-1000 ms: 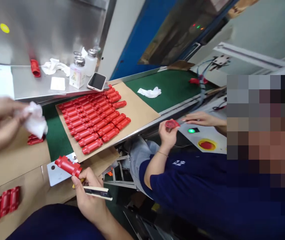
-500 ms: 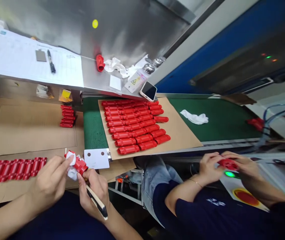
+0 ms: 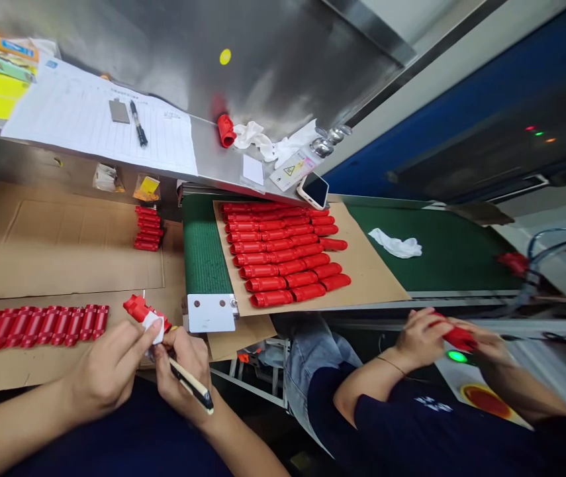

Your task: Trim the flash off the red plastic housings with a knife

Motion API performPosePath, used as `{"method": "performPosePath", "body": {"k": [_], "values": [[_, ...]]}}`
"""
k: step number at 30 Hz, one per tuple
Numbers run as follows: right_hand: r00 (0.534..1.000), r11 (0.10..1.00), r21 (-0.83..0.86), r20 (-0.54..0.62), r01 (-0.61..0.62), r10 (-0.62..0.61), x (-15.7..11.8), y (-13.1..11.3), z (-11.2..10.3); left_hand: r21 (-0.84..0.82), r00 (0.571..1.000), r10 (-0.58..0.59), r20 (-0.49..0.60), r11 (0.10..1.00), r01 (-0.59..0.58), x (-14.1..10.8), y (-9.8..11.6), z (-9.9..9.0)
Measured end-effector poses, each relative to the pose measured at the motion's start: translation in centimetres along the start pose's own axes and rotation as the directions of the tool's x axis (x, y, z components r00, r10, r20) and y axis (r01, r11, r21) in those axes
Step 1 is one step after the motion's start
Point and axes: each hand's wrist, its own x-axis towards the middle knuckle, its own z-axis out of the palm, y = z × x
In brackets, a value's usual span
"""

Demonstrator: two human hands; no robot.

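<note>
My left hand [image 3: 114, 364] pinches a white cloth [image 3: 154, 328] against a red plastic part [image 3: 136, 308], which is tilted in front of me. The lower right end of that part meets the fingers of my right hand [image 3: 183, 374]. A pen-like tool with a pale handle and dark end [image 3: 198, 391] also sticks out of my right hand. Left of my hands, a row of red parts [image 3: 39, 326] lies on cardboard [image 3: 74, 238]. Rows of similar red parts [image 3: 283, 255] cover a cardboard sheet [image 3: 372, 265] on the green belt.
A smaller stack of red parts [image 3: 148, 228] lies near the green belt [image 3: 203, 252]. The metal shelf holds papers [image 3: 98, 126], a pen [image 3: 138, 124] and a phone [image 3: 314, 190]. At the right, another person's hands [image 3: 424, 341] hold a red part [image 3: 459, 336].
The white cloth has moved along the red part, from its upper left end toward my right hand. The view has shifted left, and the other person's red part has turned.
</note>
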Motion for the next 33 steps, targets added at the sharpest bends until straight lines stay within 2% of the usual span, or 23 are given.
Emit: {"method": "performPosePath", "body": {"k": [2,4,6,8,11,14,17,20,23,24,26,27,28,29,30,31,33], "values": [[0.999,0.998,0.032,0.001,-0.054,0.054,0.2,0.1,0.8,0.059,0.994,-0.085,0.074,0.995,0.080,-1.0,-4.0,-0.3],[0.994,0.992,0.063,-0.001,-0.107,0.107,0.3,0.2,1.5,0.136,0.969,-0.230,0.087,0.967,0.217,-1.9,-9.5,-1.7],[0.989,0.984,0.100,0.001,-0.149,0.150,0.3,0.0,2.3,0.220,0.911,-0.404,0.085,0.899,0.378,-2.7,-15.2,-4.0],[0.980,0.970,0.145,-0.003,-0.195,0.197,0.2,-0.3,3.3,0.278,0.832,-0.549,0.080,0.814,0.511,-3.6,-19.8,-6.3],[0.960,0.938,0.215,-0.009,-0.271,0.279,0.0,-1.0,5.2,0.304,0.724,-0.686,0.073,0.707,0.639,-4.9,-23.5,-8.3],[0.943,0.908,0.267,0.012,-0.324,0.333,-0.2,-1.5,6.7,0.265,0.652,-0.755,0.064,0.643,0.719,-5.5,-24.4,-8.6],[0.943,0.898,0.290,0.048,-0.330,0.330,-0.1,-1.7,7.0,0.171,0.615,-0.784,0.077,0.618,0.767,-5.0,-23.8,-8.6],[0.955,0.906,0.301,0.114,-0.297,0.275,0.8,-1.6,6.1,0.061,0.597,-0.799,0.072,0.601,0.797,-3.6,-21.1,-9.1],[0.959,0.916,0.320,0.218,-0.244,0.179,2.5,-1.7,4.5,-0.064,0.609,-0.789,0.078,0.606,0.793,-2.0,-15.3,-9.5],[0.957,0.916,0.333,0.256,-0.223,0.139,3.1,-1.8,3.9,-0.112,0.622,-0.775,0.107,0.613,0.782,-1.6,-12.9,-9.3],[0.940,0.912,0.372,0.339,-0.175,0.043,4.3,-2.1,2.7,-0.229,0.654,-0.715,0.246,0.613,0.756,-0.9,-8.2,-8.6],[0.928,0.906,0.396,0.374,-0.153,-0.006,4.8,-2.2,2.0,-0.328,0.657,-0.660,0.363,0.570,0.754,-0.7,-6.1,-8.2],[0.917,0.897,0.418,0.396,-0.141,-0.040,5.3,-2.3,1.4,-0.467,0.636,-0.597,0.489,0.437,0.769,-0.6,-4.4,-7.8],[0.913,0.888,0.436,0.405,-0.146,-0.049,5.6,-2.4,0.9,-0.576,0.627,-0.581,0.519,0.305,0.759,-0.7,-3.0,-7.5],[0.914,0.878,0.447,0.404,-0.169,-0.030,5.9,-2.4,0.4,-0.666,0.618,-0.585,0.525,0.170,0.727,-0.8,-2.1,-7.2],[0.916,0.865,0.455,0.401,-0.213,0.014,6.1,-2.4,0.0,-0.734,0.605,-0.621,0.497,0.071,0.676,-0.9,-1.5,-7.1],[0.886,0.804,0.474,0.444,-0.359,0.133,6.3,-2.3,-0.4,-0.807,0.581,-0.705,0.406,0.021,0.590,-1.2,-1.1,-7.1]]}}
